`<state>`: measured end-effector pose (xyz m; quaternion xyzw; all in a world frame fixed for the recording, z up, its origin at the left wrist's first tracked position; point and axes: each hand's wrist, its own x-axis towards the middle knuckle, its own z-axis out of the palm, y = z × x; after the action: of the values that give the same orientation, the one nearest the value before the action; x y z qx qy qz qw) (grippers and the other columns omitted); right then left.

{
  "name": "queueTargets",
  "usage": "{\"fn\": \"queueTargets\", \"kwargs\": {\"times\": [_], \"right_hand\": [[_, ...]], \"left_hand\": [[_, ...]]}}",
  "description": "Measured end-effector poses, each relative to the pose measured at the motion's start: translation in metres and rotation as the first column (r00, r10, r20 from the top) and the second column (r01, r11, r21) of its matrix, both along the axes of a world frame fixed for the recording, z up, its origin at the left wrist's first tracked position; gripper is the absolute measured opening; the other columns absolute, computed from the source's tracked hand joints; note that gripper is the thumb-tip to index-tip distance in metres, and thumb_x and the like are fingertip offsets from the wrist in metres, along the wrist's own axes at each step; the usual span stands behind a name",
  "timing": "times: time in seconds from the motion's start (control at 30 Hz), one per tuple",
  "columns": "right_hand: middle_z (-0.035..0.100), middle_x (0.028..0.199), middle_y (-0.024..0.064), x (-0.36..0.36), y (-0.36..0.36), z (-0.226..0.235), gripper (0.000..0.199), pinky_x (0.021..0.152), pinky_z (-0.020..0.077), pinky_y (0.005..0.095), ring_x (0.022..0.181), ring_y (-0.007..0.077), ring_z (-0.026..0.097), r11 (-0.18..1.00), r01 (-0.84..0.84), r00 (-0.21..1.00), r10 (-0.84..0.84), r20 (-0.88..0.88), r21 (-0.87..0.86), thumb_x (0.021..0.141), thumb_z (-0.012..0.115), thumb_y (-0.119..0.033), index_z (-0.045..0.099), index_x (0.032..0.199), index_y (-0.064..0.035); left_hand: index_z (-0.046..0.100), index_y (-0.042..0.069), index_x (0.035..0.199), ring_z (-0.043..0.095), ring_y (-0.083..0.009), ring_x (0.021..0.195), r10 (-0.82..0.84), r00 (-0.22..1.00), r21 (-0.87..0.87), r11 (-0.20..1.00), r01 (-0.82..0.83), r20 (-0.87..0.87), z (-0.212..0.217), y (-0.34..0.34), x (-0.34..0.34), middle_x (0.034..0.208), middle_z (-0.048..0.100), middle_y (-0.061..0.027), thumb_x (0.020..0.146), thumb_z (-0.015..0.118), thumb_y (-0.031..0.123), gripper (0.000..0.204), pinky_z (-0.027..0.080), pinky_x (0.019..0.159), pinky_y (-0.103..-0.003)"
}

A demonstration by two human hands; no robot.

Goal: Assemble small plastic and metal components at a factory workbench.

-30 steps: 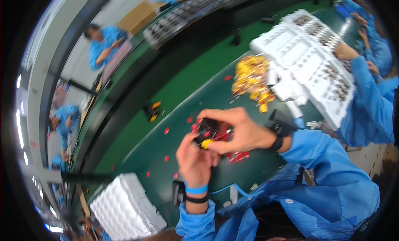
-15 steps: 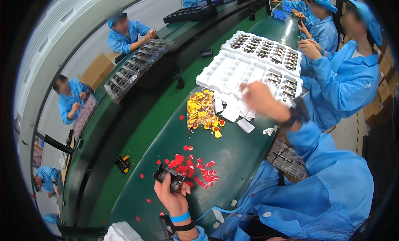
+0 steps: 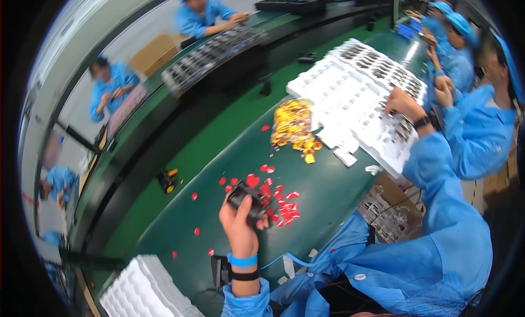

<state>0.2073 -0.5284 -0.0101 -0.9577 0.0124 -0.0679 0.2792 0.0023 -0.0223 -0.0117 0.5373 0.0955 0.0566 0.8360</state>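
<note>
My left hand (image 3: 238, 225) is closed round a black box-shaped housing (image 3: 252, 206), thumb laid along its near face. It holds the part just above loose red pieces (image 3: 285, 208) scattered over the green bench. My right hand (image 3: 403, 103) reaches into the nearer white foam tray (image 3: 322, 82), at its right end among small dark and metallic parts (image 3: 403, 132). Its fingers are drawn together and point down; the hand hides whatever lies between them. A clear bag of yellow pieces with red centres (image 3: 291, 123) lies left of the tray, some pieces spilled out.
White paper slips and a small white block (image 3: 344, 156) lie below the tray. A stack of white foam trays (image 3: 143, 289) stands at the lower left. A blue cord (image 3: 284, 256) runs from my left wristband. Co-workers in blue sit at right and across the dark-edged line (image 3: 219, 106).
My right hand has moved right, from above the paper slips to the parts in the tray. The left hand still holds the black housing. The whole view has shifted.
</note>
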Motion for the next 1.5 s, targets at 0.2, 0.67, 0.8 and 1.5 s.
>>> {"fn": "queueTargets", "kwargs": {"times": [0.2,0.67,0.8,1.5], "right_hand": [[0.056,0.055,0.0058,-0.016,0.052,0.015,0.019,0.037,0.0407,0.0291,0.039,0.0143,0.053,0.957,-0.020,0.989,0.061,-0.133,0.288,0.073,0.071,-0.009,0.061,0.066,0.0045],[0.060,0.062,-0.0004,-0.149,0.272,0.034,0.012,0.051,0.0359,0.0199,0.058,0.0026,0.054,0.557,-0.621,0.765,0.586,0.269,0.551,0.089,0.069,-0.008,0.061,0.086,-0.0010],[0.059,0.062,0.0034,-0.155,0.316,0.033,0.013,0.047,0.0366,0.0231,0.053,0.0063,0.054,0.491,-0.723,0.670,0.671,0.317,0.487,0.090,0.069,-0.007,0.058,0.086,-0.0002],[0.055,0.061,0.0041,-0.145,0.342,0.000,0.011,0.047,0.0331,0.0240,0.051,0.0065,0.047,0.461,-0.709,0.691,0.607,0.393,0.534,0.087,0.068,-0.004,0.060,0.084,0.0019]], "left_hand": [[0.051,-0.003,0.112,0.055,-0.0184,0.046,-0.039,0.999,-0.015,0.999,0.040,0.032,-0.003,0.003,0.003,0.074,0.060,-0.0103,0.095,0.058,0.010,0.023,0.043,0.039,-0.028],[0.060,0.001,0.103,0.053,-0.0054,0.053,0.042,0.999,0.337,0.941,-0.039,-0.002,0.000,0.000,-0.001,0.080,0.066,-0.0039,0.095,0.064,0.013,0.015,0.040,0.045,-0.022],[0.059,0.000,0.098,0.053,-0.0056,0.056,0.077,0.993,0.440,0.892,-0.107,0.086,-0.007,-0.004,0.002,0.077,0.065,-0.0037,0.093,0.066,0.012,0.015,0.041,0.050,-0.024],[0.059,0.001,0.098,0.057,-0.0079,0.063,0.070,0.966,0.579,0.788,-0.207,0.250,-0.007,-0.007,-0.005,0.075,0.064,-0.0048,0.091,0.066,0.011,0.015,0.045,0.056,-0.026]]}}
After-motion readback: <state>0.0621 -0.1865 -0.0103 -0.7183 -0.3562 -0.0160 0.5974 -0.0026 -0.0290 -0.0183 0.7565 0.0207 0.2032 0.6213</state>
